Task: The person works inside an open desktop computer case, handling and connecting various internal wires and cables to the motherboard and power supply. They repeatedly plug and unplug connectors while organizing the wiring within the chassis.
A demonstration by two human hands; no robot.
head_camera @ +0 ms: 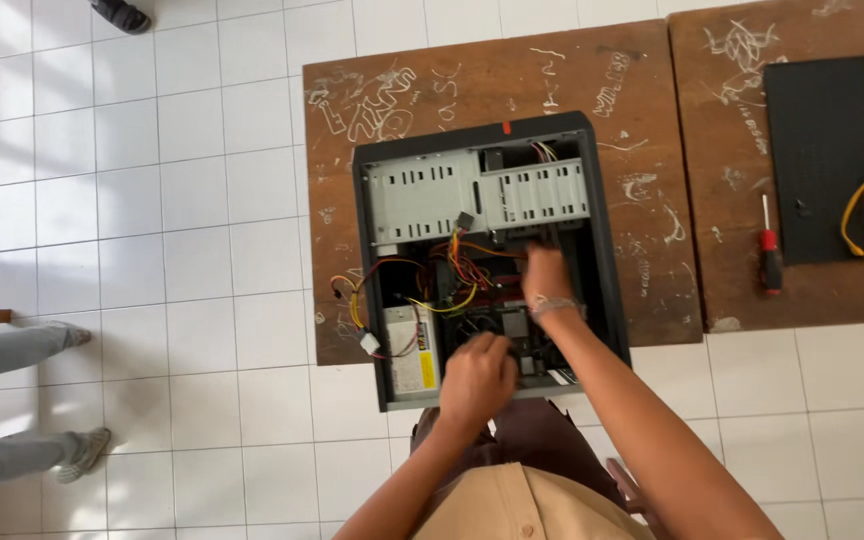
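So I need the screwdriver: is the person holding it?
No, the red-handled screwdriver lies on the neighbouring table, while both hands are inside the open computer case.

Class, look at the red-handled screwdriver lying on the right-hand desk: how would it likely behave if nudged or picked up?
The screwdriver looks stiff, with a straight metal shaft. Its rounded handle suggests it may roll sideways on the flat desk if nudged. It seems small and probably light, easily lifted.

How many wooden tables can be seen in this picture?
2. One wooden table stands in the middle and carries the open computer case. The second table stands at the right, cut by the picture edge, with a red-handled screwdriver on it.
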